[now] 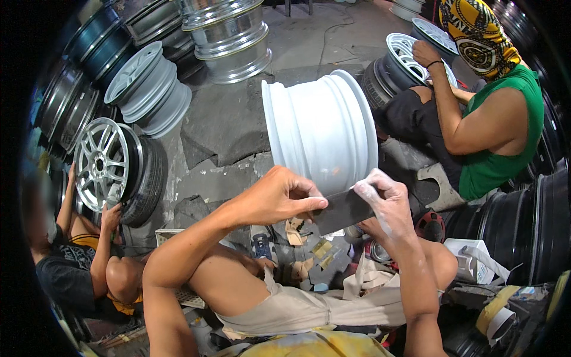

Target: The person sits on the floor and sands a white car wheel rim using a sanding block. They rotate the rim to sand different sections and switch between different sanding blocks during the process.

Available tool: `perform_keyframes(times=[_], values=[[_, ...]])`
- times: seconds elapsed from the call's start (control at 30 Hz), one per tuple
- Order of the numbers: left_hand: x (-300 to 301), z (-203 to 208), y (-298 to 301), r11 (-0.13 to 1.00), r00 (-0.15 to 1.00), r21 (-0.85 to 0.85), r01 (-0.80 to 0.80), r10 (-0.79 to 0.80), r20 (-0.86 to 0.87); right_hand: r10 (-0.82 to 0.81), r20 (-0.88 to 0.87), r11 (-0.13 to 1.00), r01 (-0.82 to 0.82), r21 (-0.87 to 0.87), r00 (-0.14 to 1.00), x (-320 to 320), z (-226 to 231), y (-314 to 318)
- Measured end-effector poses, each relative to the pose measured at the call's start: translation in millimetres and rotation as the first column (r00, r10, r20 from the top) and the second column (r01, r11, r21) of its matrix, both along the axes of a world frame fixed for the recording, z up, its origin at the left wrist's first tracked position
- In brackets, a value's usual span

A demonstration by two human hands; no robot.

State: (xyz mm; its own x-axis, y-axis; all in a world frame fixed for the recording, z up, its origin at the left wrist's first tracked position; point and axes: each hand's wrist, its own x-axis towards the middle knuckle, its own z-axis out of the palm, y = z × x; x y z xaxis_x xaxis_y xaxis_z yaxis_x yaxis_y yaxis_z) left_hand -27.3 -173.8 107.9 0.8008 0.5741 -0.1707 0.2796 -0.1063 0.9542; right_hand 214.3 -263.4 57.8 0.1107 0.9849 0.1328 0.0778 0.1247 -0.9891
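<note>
A dark grey sheet of sandpaper (344, 212) is stretched between my two hands above my lap. My left hand (290, 196) is closed, pinching the sheet near its left edge with thumb and fingers. The upper right corner is gripped by my right hand (386, 202), whose thumb and fingers carry white dust. Just beyond the sheet, a pale white wheel rim (321, 128) lies on its side with its barrel facing me. A small orange-tan patch shows low on the barrel. The sheet and my hands overlap the rim's near lower edge.
On the right, a person in a green top (502, 134) works at a silver wheel (404, 53). At left, another person handles a spoked wheel (101, 163) with a tyre (148, 181). Stacked rims (229, 41) stand behind; paper scraps (324, 249) and a white box (467, 262) lie nearby.
</note>
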Motion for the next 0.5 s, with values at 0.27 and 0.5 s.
perform_keyframes(times=[0.27, 0.5], values=[[-0.6, -7.7, -12.9, 0.954, 0.991, 0.292, -0.069, 0.098, -0.088, -0.12, -0.028, 0.969, 0.111, -0.222, 0.992, 3.5, -18.9, 0.5], [-0.2, -12.2, -34.5, 0.868, 0.983, 0.493, -0.053, 0.132, -0.127, -0.106, 0.193, 0.96, 0.151, -0.235, 0.975, 0.9, -37.5, -9.0]])
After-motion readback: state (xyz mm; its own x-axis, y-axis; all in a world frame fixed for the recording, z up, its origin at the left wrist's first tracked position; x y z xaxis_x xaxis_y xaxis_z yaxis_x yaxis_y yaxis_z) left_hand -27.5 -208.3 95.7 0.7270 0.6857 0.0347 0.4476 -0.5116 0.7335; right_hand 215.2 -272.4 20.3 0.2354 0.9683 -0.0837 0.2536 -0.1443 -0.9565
